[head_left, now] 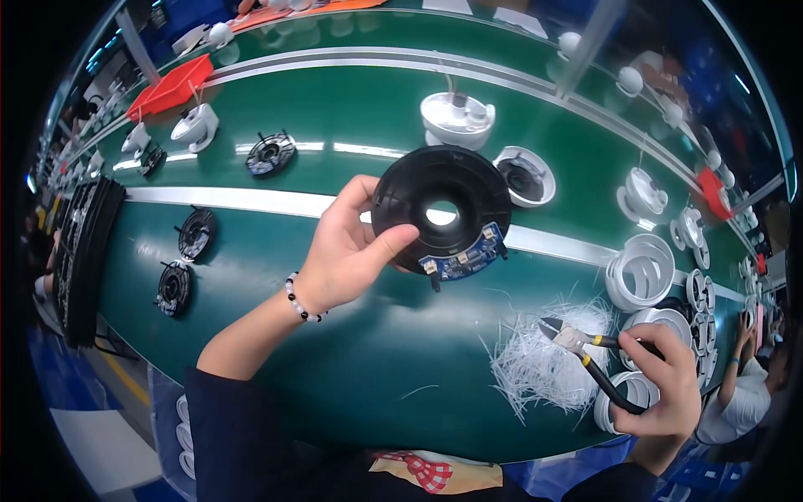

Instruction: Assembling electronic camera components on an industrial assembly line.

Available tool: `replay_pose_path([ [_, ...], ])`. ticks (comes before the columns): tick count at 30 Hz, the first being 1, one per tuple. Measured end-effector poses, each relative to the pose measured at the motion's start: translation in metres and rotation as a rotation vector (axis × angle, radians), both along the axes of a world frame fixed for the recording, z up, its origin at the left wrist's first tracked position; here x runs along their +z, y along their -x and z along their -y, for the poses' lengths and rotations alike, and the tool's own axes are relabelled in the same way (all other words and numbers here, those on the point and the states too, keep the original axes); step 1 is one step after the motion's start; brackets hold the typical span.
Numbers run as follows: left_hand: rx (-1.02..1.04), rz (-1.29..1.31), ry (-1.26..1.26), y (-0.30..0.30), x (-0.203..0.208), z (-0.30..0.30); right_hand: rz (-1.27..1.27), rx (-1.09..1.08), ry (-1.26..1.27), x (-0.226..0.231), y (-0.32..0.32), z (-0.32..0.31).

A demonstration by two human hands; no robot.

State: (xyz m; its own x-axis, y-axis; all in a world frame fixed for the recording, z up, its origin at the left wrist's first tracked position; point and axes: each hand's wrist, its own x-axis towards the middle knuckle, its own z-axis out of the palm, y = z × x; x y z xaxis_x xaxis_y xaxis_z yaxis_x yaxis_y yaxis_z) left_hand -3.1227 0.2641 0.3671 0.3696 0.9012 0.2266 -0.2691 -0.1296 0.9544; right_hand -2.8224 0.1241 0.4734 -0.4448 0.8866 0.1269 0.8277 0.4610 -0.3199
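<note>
The left hand (347, 243) holds a black disc (452, 177) up over the table (351, 360), its thumb on the face and its other fingers behind, pinching the rim. A blue circuit board (465, 259) is already seated along the disc's lower edge. The right hand (669, 385) curls its fingers around the spread handles of diagonal cutters (575, 338), clear of the disc. Judging by the heap of white offcuts (548, 368) below the cutters, much trimming is done; whether this disc needs more, I cannot tell. Two similar assemblies (196, 234) (173, 288) lie to the left. Beyond the disc, a white bowl-shaped housing (549, 177) contains a dark round part (519, 178). At lower left, a bin (161, 418) holds white rings (185, 436); the red tray's (171, 90) contents are unclear.
</note>
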Motion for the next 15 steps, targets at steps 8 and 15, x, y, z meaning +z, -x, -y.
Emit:
replay_pose_path([
  [8,-0.022,-0.032,0.14,0.036,-0.002,0.011,0.018,0.067,-0.002,0.003,0.031,-0.006],
  [15,-0.382,-0.525,0.448,0.075,-0.076,0.0,0.092,-0.01,-0.207,-0.011,0.03,-0.056],
])
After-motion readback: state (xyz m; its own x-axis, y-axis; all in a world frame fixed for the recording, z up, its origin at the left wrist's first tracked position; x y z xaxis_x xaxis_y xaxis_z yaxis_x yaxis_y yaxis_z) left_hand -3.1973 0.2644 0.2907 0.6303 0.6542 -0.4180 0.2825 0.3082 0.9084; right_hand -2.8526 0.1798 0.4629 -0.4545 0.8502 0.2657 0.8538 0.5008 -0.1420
